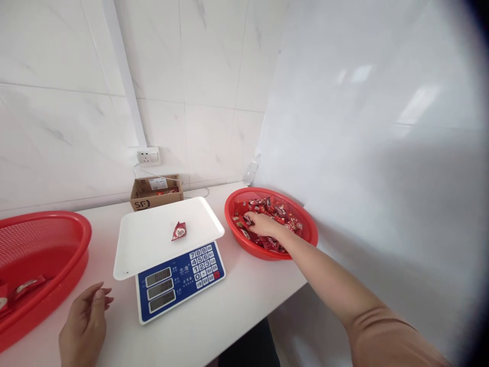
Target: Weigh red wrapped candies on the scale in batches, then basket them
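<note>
My right hand (pixel 263 225) reaches into a round red basket (pixel 305 239) filled with several red wrapped packets (pixel 280 209); its fingers curl down onto the packets at the basket's left side. One red packet (pixel 179 231) lies alone on the white tray (pixel 153 239) of a blue electronic scale (pixel 179 285). My left hand (pixel 84 326) rests on the white counter (pixel 237 306) left of the scale, fingers loosely bent and apart, holding nothing. It lies close to a large red basket (pixel 46 239) that holds a few packets (pixel 26 286).
A small open cardboard box (pixel 156 193) stands behind the scale against the tiled wall, below a wall socket (pixel 148 157) with a cable. A clear plastic bottle (pixel 250 171) stands in the corner. A white panel closes off the right side.
</note>
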`<state>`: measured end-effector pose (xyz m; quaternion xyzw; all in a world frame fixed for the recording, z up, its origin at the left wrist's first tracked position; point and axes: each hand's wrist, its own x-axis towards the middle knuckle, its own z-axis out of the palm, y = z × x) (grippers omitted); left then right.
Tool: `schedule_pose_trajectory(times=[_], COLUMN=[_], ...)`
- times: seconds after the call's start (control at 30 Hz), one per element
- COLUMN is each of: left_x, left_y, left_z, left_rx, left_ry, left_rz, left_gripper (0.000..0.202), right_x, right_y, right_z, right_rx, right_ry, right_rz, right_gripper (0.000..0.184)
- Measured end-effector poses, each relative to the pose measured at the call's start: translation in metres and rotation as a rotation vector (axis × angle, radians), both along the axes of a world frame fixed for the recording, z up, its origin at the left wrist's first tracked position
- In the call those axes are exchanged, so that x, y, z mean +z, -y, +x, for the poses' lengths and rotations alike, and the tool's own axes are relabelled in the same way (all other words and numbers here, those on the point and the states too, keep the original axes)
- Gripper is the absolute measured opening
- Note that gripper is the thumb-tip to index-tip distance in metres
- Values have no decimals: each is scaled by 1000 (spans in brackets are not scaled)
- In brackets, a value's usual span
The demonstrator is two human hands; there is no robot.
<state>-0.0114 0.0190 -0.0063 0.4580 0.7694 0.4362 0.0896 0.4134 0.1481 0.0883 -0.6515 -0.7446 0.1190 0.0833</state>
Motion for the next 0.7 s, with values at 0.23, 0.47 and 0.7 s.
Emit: schedule_pose_trajectory(times=[0.23, 0.47, 0.7], left_x=[12, 8, 8], left_y=[4, 2, 4], left_z=[3, 3, -2], left_rx=[-37, -47, -6], left_ry=[194, 197, 191], left_rz=[-16, 30, -4], left_gripper=[40, 44, 44], right_x=[27, 56, 52], right_y=[-9, 6, 22], right_z=[4, -52, -49], right_rx=[-171, -63, 183], right_ry=[-26, -263, -158], right_rz=[130, 429, 216], right_gripper=[46, 43, 41])
